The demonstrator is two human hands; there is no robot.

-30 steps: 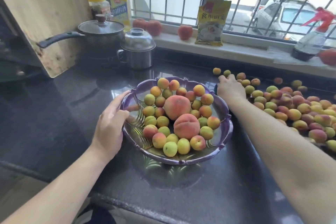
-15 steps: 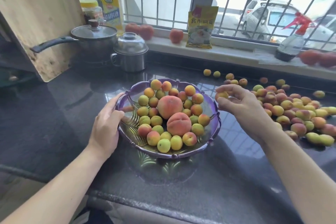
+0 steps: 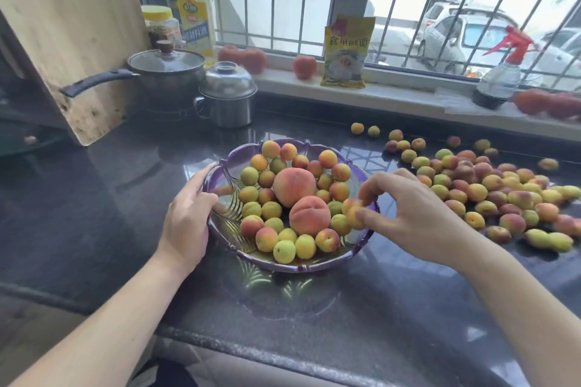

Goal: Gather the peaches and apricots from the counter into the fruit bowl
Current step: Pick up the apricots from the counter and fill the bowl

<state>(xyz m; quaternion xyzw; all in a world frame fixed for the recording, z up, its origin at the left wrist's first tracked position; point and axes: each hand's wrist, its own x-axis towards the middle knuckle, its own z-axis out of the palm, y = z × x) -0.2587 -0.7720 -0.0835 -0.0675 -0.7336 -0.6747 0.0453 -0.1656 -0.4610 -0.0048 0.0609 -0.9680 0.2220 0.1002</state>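
My left hand curls over the scalloped left rim of the fruit bowl, a translucent purple dish with ribbed, leaf-like moulding, fingers gripping the edge. My right hand hangs over the bowl's right rim, thumb and fingertips pinched on two small apricots, round and yellow-orange with a matt, faintly velvety skin. Between my hands, inside the bowl, lie two large peaches, fuzzy and pink-orange, each with a visible cleft, ringed by many smaller apricots ranging from green-yellow to blushed red. Beyond and to the right of my right hand, a loose heap of apricots spreads across the countertop, a polished dark speckled stone that mirrors the window bars. Beyond my left hand stand a lidded steel saucepan with a black handle and a domed, shiny metal pot; a pale wooden board leans further left. On the sill beyond the bowl sits a glossy yellow packet.
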